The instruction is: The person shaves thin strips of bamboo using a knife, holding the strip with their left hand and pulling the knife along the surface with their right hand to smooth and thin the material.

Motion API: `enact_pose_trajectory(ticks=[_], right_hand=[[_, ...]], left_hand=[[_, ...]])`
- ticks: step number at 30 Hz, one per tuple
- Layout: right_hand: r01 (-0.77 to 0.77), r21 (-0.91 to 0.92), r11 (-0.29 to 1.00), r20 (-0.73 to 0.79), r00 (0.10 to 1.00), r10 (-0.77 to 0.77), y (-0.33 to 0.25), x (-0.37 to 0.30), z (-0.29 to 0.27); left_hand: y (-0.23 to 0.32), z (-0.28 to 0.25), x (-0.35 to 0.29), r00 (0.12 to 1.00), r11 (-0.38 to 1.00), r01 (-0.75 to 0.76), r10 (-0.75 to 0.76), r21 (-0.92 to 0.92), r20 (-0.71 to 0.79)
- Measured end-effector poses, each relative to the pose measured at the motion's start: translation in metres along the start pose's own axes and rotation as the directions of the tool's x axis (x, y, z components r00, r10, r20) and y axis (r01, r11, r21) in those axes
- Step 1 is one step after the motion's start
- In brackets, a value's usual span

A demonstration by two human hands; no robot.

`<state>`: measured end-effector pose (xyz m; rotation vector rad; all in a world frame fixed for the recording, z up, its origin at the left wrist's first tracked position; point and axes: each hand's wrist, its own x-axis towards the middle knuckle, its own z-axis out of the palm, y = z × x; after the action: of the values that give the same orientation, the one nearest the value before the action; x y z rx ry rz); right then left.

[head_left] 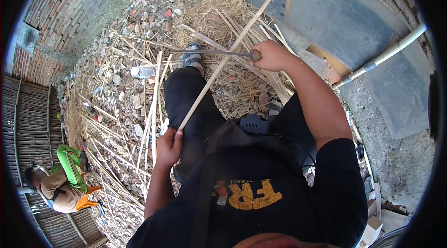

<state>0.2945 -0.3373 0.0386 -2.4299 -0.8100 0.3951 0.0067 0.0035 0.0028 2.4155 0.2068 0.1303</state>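
Holding | left grip (168,148): pale strip (241,39), closed | right grip (272,56): knife handle (255,55), closed

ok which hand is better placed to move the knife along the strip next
Likely the right: the right hand holds the knife, whose blade crosses the pale strip in this view. The left hand holds the strip's lower end.

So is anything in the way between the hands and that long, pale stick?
Nothing that I can see. The left hand grips the long stick near its lower end. The right hand holds a knife, whose blade crosses the stick in this view; whether they touch, I can't tell.
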Motion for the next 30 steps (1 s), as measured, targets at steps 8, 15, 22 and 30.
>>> enact_pose_trajectory(ticks=[8, 15, 22, 30], right_hand=[[0.080, -0.141, 0.987, 0.078, 0.995, -0.070, -0.015, 0.000, 0.010], [0.034, -0.038, 0.999, 0.041, 0.999, -0.032, -0.008, -0.002, 0.017], [0.076, -0.185, 0.980, -0.035, 0.996, -0.084, -0.019, -0.007, 0.007], [-0.027, 0.026, 0.999, -0.138, 0.990, 0.030, 0.000, -0.005, 0.004]], left_hand=[[-0.002, -0.001, -0.004, 1.000, 1.000, 0.012, -0.012, 0.004, -0.003], [0.002, 0.000, -0.003, 0.999, 0.999, 0.040, -0.040, -0.006, 0.007], [0.000, -0.001, -0.006, 0.999, 0.999, 0.030, -0.029, 0.025, -0.018], [-0.001, 0.005, -0.009, 0.998, 0.999, 0.000, 0.003, 0.049, -0.067]])
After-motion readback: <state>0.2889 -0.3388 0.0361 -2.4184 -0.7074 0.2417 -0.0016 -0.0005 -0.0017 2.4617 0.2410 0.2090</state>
